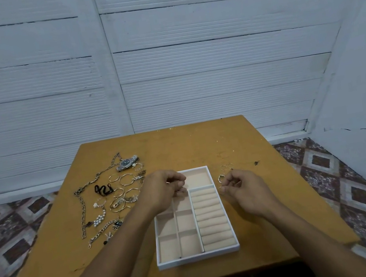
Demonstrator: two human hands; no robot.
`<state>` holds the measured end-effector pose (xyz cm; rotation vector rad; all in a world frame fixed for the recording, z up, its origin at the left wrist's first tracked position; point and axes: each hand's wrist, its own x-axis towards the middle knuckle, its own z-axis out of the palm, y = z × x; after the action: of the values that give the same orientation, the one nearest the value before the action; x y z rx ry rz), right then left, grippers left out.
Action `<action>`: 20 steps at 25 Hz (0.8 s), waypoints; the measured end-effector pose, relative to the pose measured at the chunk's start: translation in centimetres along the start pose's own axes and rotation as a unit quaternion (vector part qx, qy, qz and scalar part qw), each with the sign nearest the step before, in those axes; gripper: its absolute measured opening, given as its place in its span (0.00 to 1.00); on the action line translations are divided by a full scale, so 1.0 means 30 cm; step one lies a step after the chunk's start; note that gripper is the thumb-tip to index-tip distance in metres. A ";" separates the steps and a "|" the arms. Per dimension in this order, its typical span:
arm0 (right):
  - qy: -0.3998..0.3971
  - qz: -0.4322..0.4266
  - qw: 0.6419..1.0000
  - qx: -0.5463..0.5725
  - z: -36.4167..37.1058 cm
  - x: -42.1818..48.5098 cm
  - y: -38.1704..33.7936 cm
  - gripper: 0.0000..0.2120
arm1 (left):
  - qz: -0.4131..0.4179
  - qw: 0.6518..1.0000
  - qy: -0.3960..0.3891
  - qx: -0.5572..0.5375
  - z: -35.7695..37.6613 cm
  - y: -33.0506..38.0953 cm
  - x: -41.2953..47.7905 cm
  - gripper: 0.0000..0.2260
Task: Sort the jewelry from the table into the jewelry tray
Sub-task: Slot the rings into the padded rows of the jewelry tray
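Jewelry tray (197,257) lies mid-table (202,142), long axis running nearly straight away from the person, ring rolls down its right side. Every compartment in view looks bare, so sorting seems barely begun. Left hand (163,189) hovers over the far-left part, fingers curled, apparently pinching a small ring (180,189). Right hand (245,188), just beside the right wall, pinches a second ring (220,190). Heaped jewelry (114,197) waits left; loose rings (226,167) right.
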<state>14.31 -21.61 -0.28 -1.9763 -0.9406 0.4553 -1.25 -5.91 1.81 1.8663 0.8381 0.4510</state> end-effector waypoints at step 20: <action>-0.011 -0.018 0.999 -0.036 -0.006 -0.028 -0.042 0.04 | 0.033 0.995 -0.026 0.091 0.022 0.019 -0.020 0.07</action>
<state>13.33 -21.93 0.85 -2.0193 -1.0174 0.4280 -1.04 -6.93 2.06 2.0692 0.8061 0.3747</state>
